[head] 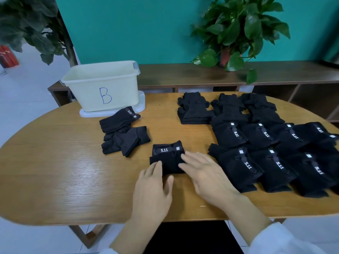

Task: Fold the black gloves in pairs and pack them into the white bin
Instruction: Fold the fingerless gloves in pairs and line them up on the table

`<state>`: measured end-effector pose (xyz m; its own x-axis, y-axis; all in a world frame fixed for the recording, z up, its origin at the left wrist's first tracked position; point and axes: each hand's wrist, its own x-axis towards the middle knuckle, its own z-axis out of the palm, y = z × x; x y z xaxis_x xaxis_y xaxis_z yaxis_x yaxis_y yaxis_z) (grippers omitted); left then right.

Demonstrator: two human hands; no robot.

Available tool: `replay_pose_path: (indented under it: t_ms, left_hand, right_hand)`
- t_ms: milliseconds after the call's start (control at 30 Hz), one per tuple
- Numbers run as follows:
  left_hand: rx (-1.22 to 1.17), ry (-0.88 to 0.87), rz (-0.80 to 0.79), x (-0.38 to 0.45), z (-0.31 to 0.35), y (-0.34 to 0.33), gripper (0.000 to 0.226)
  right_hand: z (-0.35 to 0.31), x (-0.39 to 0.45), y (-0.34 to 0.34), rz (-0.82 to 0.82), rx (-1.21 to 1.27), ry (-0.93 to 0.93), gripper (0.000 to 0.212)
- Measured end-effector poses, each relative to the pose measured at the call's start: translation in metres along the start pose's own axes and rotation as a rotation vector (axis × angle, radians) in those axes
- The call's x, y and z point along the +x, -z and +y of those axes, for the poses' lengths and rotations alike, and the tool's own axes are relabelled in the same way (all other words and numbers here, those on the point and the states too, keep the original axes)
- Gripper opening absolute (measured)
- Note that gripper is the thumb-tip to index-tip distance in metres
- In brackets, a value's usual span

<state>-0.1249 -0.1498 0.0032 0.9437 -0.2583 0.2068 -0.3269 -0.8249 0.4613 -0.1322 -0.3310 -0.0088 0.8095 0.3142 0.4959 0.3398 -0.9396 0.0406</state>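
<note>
I see one folded glove pair [167, 158] lying at the table's centre, its "5.11" wrist strap facing up along the far edge. My left hand [153, 187] lies flat with fingers nearly straight, the fingertips touching the pair's near left corner and the thumb lying along its near edge; it grips nothing. My right hand [205, 173] is spread wide, fingers straight and fanned, the fingertips resting on the pair's right side; it too clasps nothing. At about ten o'clock from the pair lie two more folded bundles: one [119, 120] with its strap showing, touching the bin's tray, and another [126, 141] just near of it, the two overlapping. The one white bin [102, 85], marked with a blue "B", stands at eleven o'clock on a white tray [141, 105]; I cannot see into it from here. From one to three o'clock the unfolded gloves [271, 147] lie in overlapping rows: I count eight with "5.11" straps showing, four in the middle row and four in the near row, and behind them three strapless stacks [227, 107], whose separate gloves I cannot count. The wooden table [64, 171] bears everything. Beyond it runs one low wooden shelf [183, 74] carrying one potted plant [238, 33] at one o'clock; a second plant [27, 24] stands at eleven o'clock.
</note>
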Motion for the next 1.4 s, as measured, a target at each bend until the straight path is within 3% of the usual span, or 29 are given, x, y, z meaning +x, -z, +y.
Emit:
replay_pose_path:
  t_ms: [100, 200, 600, 933, 1200, 1400]
  left_hand:
    - [0.202, 0.03, -0.106, 0.0, 0.013, -0.002, 0.057]
    - [0.258, 0.052, -0.17, 0.001, 0.02, -0.005, 0.058]
    - [0.038, -0.146, -0.295, 0.069, 0.004, -0.023, 0.053]
    - [0.099, -0.257, -0.191, 0.119, 0.003, -0.051, 0.049]
    - [0.058, -0.355, -0.192, 0.141, 0.003, -0.07, 0.077]
    - [0.091, -0.393, -0.264, 0.142, 0.005, -0.068, 0.081]
  right_hand:
    - [-0.002, -0.004, 0.0, -0.11, -0.023, 0.037, 0.055]
    - [-0.008, -0.005, 0.006, -0.144, -0.037, 0.051, 0.052]
    - [-0.002, 0.011, -0.001, -0.094, -0.155, -0.11, 0.029]
    - [0.013, 0.026, -0.013, -0.086, -0.15, -0.207, 0.038]
    - [0.023, 0.026, -0.021, -0.073, -0.169, -0.322, 0.039]
    - [0.021, 0.023, -0.028, -0.046, -0.176, -0.403, 0.039]
